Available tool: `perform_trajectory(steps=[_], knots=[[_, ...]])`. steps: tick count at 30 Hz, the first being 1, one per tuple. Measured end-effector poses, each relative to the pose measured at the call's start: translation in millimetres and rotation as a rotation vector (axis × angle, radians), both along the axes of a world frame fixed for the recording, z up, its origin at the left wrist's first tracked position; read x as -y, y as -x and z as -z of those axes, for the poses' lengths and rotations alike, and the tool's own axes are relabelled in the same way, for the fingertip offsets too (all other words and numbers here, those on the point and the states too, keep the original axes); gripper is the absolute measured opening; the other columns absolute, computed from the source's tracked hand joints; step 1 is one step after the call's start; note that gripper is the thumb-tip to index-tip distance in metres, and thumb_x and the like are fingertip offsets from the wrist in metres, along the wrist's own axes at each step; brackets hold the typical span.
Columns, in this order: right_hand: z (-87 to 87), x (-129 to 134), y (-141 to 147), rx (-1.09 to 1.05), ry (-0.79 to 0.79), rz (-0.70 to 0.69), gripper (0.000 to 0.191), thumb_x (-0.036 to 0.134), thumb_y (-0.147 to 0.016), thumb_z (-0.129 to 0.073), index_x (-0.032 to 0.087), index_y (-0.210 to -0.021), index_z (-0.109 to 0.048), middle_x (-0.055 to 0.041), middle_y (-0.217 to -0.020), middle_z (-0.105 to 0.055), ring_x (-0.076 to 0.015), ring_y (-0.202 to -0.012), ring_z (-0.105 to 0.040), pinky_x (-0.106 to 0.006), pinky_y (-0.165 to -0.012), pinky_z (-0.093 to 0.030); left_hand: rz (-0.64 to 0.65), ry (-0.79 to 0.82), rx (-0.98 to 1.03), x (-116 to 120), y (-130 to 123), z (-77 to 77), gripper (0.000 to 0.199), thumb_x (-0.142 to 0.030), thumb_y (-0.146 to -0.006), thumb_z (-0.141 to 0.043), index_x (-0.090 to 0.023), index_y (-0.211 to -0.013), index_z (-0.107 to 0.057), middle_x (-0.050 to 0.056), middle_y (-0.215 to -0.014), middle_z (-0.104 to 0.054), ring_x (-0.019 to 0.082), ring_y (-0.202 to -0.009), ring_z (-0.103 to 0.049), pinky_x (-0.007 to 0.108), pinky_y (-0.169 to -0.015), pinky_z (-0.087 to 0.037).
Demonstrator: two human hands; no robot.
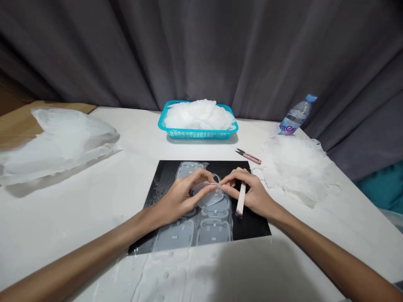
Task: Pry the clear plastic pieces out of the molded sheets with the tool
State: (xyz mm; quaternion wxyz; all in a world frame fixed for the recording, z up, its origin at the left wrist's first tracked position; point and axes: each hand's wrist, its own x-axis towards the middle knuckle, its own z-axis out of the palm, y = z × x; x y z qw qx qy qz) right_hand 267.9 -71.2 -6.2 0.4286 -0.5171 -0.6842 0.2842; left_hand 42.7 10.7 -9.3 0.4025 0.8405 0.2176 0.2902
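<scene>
Above a black mat (255, 224), my left hand (184, 193) pinches a small translucent piece (209, 199) between thumb and fingers. My right hand (248, 188) pinches the same piece's right edge, its fingertips meeting those of my left hand. A thin white stick (241, 201) is also tucked in my right hand and points down toward me. Beneath both hands lies a translucent moulded sheet (214, 230) with rounded panels, spread over the mat and past its front edge.
A blue basket (201, 134) heaped with white translucent pieces (198, 115) stands behind the mat. Pink-handled snips (248, 156) lie right of it. Farther right are a water bottle (297, 115) and a translucent scrap pile (297, 167). A plastic bag (59, 142) lies left.
</scene>
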Motion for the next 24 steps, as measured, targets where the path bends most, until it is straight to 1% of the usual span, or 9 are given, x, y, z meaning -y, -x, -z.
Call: perform_trajectory(steps=[3, 5, 10, 14, 17, 21, 24], knots=[[-1.0, 0.6, 0.8, 0.022, -0.068, -0.018, 0.003, 0.026, -0.097, -0.072, 0.026, -0.095, -0.074, 0.0003, -0.082, -0.067, -0.0191, -0.081, -0.059, -0.038, -0.081, -0.04, 0.017, 0.013, 0.006, -0.6, 0.0, 0.5, 0.015, -0.032, -0.103, -0.065, -0.024, -0.116, -0.061, 0.0, -0.107, -0.069, 0.015, -0.098, -0.071, 0.024, -0.084, -0.057], [-1.9, 1.3, 1.2, 0.056, -0.095, -0.028, 0.004, 0.023, -0.097, -0.071, 0.025, -0.094, -0.072, 0.0007, -0.082, -0.066, -0.0184, -0.081, -0.058, -0.037, -0.081, -0.039, 0.026, 0.02, -0.009, -0.9, 0.2, 0.3, 0.017, -0.033, -0.103, -0.065, -0.024, -0.116, -0.062, 0.001, -0.108, -0.07, 0.016, -0.1, -0.072, 0.026, -0.086, -0.058], [0.1, 3.0, 2.1, 0.162, -0.101, -0.037, 0.006, 0.02, -0.1, -0.064, 0.023, -0.095, -0.064, 0.0007, -0.086, -0.063, -0.0175, -0.083, -0.058, -0.037, -0.082, -0.038, 0.015, 0.017, -0.052, -0.3, 1.0, -1.1, 0.017, -0.035, -0.102, -0.066, -0.023, -0.114, -0.066, 0.002, -0.104, -0.074, 0.016, -0.096, -0.074, 0.023, -0.076, -0.058], [3.6, 3.9, 2.1, 0.251, -0.141, -0.035, 0.005, 0.021, -0.102, -0.059, 0.023, -0.098, -0.059, -0.0016, -0.091, -0.063, -0.0192, -0.086, -0.057, -0.037, -0.081, -0.039, 0.018, 0.011, -0.03, 0.4, 0.6, -1.7, 0.016, -0.034, -0.101, -0.068, -0.021, -0.111, -0.067, 0.002, -0.102, -0.075, 0.017, -0.096, -0.075, 0.022, -0.075, -0.058], [4.6, 4.3, 2.3, 0.289, -0.176, -0.03, 0.005, 0.02, -0.103, -0.057, 0.023, -0.099, -0.057, -0.0028, -0.094, -0.065, -0.0204, -0.088, -0.057, -0.038, -0.081, -0.039, -0.007, -0.009, -0.03, 0.9, 0.2, -1.5, 0.015, -0.033, -0.099, -0.071, -0.021, -0.109, -0.067, 0.001, -0.099, -0.075, 0.016, -0.093, -0.075, 0.02, -0.072, -0.057], [5.2, 4.9, 3.1, 0.299, -0.213, -0.049, 0.007, 0.017, -0.102, -0.057, 0.023, -0.1, -0.056, -0.0028, -0.095, -0.065, -0.0205, -0.09, -0.056, -0.038, -0.08, -0.039, 0.011, -0.054, -0.039, 1.3, 0.1, -2.6, 0.015, -0.031, -0.098, -0.071, -0.021, -0.108, -0.07, 0.001, -0.099, -0.077, 0.016, -0.09, -0.074, 0.024, -0.08, -0.056], [5.6, 5.2, 3.1, 0.293, -0.221, -0.056, 0.007, 0.016, -0.102, -0.058, 0.023, -0.1, -0.056, -0.0025, -0.095, -0.065, -0.0202, -0.09, -0.056, -0.037, -0.08, -0.039, 0.042, -0.053, -0.037, 1.4, -0.2, -4.6, 0.013, -0.03, -0.099, -0.07, -0.021, -0.107, -0.072, 0.001, -0.101, -0.078, 0.016, -0.091, -0.075, 0.025, -0.081, -0.056]])
